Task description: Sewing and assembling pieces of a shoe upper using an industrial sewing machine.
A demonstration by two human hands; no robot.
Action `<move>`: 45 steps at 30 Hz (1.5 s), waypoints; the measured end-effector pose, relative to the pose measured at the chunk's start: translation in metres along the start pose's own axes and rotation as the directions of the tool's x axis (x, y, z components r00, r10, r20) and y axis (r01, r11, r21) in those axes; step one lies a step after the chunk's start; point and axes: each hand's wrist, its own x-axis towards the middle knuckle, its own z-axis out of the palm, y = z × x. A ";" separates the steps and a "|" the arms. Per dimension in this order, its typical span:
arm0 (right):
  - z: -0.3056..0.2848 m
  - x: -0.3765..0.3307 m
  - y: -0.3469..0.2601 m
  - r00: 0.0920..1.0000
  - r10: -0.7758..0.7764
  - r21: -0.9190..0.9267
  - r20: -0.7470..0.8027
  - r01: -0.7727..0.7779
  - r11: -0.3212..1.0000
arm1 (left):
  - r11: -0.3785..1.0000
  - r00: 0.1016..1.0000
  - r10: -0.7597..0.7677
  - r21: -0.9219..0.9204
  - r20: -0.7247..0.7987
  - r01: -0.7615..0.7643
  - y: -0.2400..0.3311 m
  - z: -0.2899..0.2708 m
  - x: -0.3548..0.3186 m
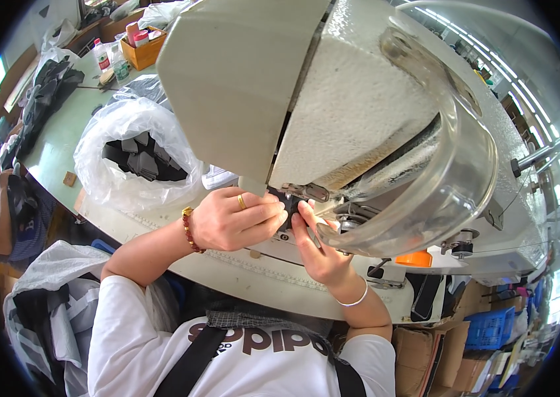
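The machine head (359, 99) is covered in pebbled, slightly glossy paint; its side cover (227, 79) is finished smooth and matt. The curved guard (475, 155) is formed of clear, glossy plastic. A matt surface is shown by the small black piece (288, 208). Dark matt pieces (142, 164) are enclosed in thin, crinkled plastic, the bag (95, 159). Light is reflected by the smooth table (55, 152).

Both bare forearms (151, 251) reach toward the sewing machine (227, 86), elbows bent out wide. I see the left grip (235, 218) on the near side of the machine's head, back uppermost, fingers curled and tips pinched. The right grip (320, 248) rises opposite, fingers stretched toward the machine's needle area, tips near the left's; whether they pinch, I can't tell.
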 end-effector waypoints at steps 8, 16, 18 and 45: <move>0.007 -0.010 0.003 0.987 0.144 0.134 0.077 -0.153 0.979 | 0.994 0.995 -0.094 0.056 -0.036 0.096 0.001 0.014 -0.007; 0.010 -0.006 0.012 0.993 0.113 0.313 -0.019 -0.101 0.944 | 0.987 0.988 -0.156 -0.020 0.021 0.156 -0.003 0.021 -0.016; 0.014 -0.006 0.010 0.986 0.163 0.336 -0.025 -0.145 0.930 | 0.987 0.987 -0.156 0.018 -0.036 0.157 -0.001 0.019 -0.017; 0.026 -0.031 0.028 0.998 0.056 0.329 0.022 -0.060 0.942 | 0.969 0.979 -0.200 -0.152 -0.038 0.192 0.002 0.017 -0.018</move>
